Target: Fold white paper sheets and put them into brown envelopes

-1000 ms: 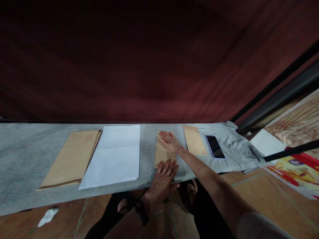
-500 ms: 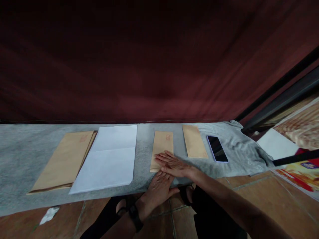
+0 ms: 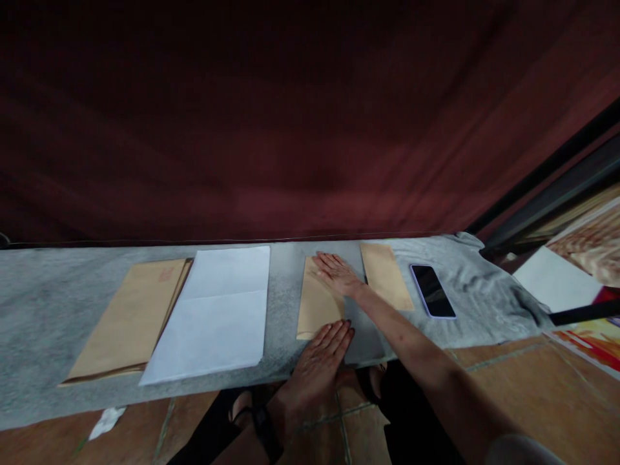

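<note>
Envelope, 6 o'clock: made of matt paper. Sheets, 8 o'clock: smooth paper. Phone, 4 o'clock: glossy-screened. Cloth: matt, wrinkled.

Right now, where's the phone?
In the head view, the phone lies right of centre on the grey cloth, just right of a brown envelope that sits between it and the right hand.

On cloth, L to R: env. pile, paper, mid env. w/ hands on top, R env., phone.
</note>
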`<state>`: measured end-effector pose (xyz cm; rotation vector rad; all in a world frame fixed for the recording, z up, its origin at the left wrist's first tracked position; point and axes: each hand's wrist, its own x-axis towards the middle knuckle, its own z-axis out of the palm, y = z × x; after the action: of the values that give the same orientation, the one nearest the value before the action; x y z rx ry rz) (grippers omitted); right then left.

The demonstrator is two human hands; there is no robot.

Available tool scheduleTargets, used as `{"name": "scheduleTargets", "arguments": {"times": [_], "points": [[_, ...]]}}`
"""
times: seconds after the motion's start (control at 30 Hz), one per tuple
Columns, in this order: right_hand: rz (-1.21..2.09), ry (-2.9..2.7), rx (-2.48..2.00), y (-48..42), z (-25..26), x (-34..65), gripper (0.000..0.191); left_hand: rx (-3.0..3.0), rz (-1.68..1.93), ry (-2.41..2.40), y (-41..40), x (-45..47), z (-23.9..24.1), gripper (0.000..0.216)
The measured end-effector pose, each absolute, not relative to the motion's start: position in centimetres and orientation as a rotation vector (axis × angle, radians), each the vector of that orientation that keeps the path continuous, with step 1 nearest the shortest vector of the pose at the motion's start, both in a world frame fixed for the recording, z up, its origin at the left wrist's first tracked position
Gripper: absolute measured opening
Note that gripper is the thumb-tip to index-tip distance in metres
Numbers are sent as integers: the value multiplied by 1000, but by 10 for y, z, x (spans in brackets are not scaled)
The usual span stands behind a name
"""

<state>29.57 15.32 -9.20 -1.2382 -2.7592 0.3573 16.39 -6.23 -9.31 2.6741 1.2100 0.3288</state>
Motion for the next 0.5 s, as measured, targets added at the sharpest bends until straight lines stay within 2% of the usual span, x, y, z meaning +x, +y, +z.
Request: {"name": "scheduleTargets", "arguments": {"times": [0.2,0.37,0.5], "points": [[391,-2812,-1154,134,-93,294,59,2664,322,1196,-63,163,-89,64],[507,-2909,-970,98,-83,294,58,2637,302,1193,-64,160,-91,79],[664,-2931,-831,71,-71,298,56,2589,321,1215,-68,157,-94,77]]}}
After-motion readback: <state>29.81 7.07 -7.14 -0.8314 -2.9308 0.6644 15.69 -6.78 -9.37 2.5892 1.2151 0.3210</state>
